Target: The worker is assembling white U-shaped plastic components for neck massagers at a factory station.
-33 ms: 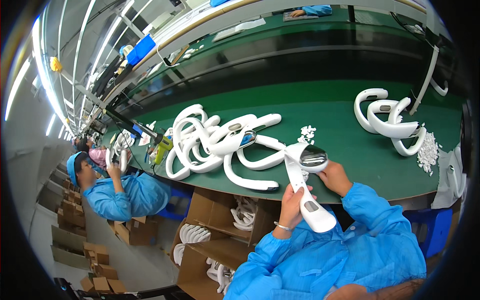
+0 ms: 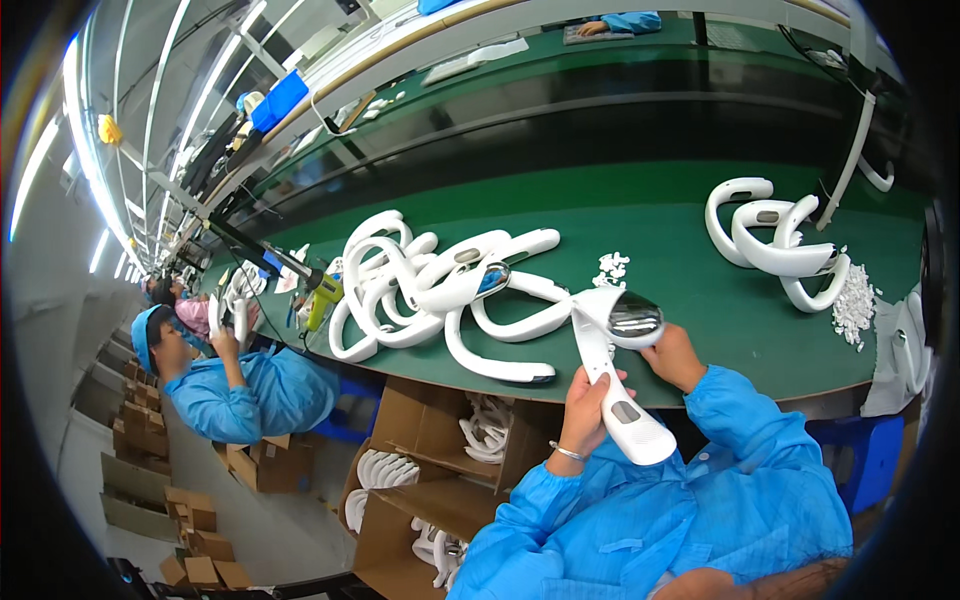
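My left hand (image 2: 584, 408) is closed round one arm of a white curved plastic neckband housing (image 2: 640, 432), held tilted over the table's near edge. This arm has a small grey oval window, and its rounded end points toward me. At the housing's other end is a shiny silver, dark-topped part (image 2: 636, 318). My right hand (image 2: 676, 358) grips beside that part, its fingertips partly hidden behind it. Left of the held piece lies a heap of similar white curved housings (image 2: 440, 285), one showing a silver part.
Small white plastic pieces lie in a little pile (image 2: 612, 268) and a larger pile (image 2: 855, 305) at the right. More white housings (image 2: 780, 240) rest near a post. Open cardboard boxes (image 2: 430, 430) stand below the table. A co-worker in blue (image 2: 250, 385) sits at the left.
The held housing has turned slightly and its silver part has shifted a little to the right. Both hands keep their hold.
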Demonstrator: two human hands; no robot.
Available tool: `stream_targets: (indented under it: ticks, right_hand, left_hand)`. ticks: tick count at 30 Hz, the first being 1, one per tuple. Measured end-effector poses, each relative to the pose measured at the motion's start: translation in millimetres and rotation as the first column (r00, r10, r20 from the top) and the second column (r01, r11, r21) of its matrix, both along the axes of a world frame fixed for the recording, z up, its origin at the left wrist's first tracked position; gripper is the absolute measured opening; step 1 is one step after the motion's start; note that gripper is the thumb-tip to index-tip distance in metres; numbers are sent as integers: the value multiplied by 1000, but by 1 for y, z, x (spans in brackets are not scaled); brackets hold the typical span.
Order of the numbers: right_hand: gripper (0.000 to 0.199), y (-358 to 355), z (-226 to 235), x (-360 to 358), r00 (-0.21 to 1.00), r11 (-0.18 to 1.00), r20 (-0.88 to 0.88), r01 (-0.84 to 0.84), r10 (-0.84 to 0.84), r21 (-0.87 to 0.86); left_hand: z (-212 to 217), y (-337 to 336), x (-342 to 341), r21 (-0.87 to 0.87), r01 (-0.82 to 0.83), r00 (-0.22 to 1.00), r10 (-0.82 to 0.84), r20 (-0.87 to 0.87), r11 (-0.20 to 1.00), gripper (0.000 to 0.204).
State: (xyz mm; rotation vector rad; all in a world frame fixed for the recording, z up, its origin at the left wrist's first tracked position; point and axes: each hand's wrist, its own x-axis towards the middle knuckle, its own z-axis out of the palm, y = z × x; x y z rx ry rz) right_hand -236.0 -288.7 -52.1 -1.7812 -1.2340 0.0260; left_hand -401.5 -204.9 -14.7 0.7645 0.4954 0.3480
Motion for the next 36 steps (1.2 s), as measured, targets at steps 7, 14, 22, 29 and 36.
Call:
stream_targets:
  ticks: [7,14,22,29,36]
  right_hand:
    - [14,-29,19,16,429,999,-903,47,-4,19]
    - [15,-41,15,30,321,998,-947,63,8,30]
    - [19,-71,50,23,451,997,-890,6,66,76]
    - [27,-79,38,1,651,961,-759,212,-3,178]
    - [8,-77,87,-19,623,969,-764,248,-168,-10]
  left_hand:
    - [-15,-10,37,29,101,994,-102,48,994,31]
    - [-30,-15,62,54,116,992,-118,41,992,29]
    - [-20,-32,69,2,175,983,-175,61,985,30]
    - [-15,-50,73,41,213,970,-216,108,976,33]
    - [1,-70,73,151,147,974,-170,151,978,35]
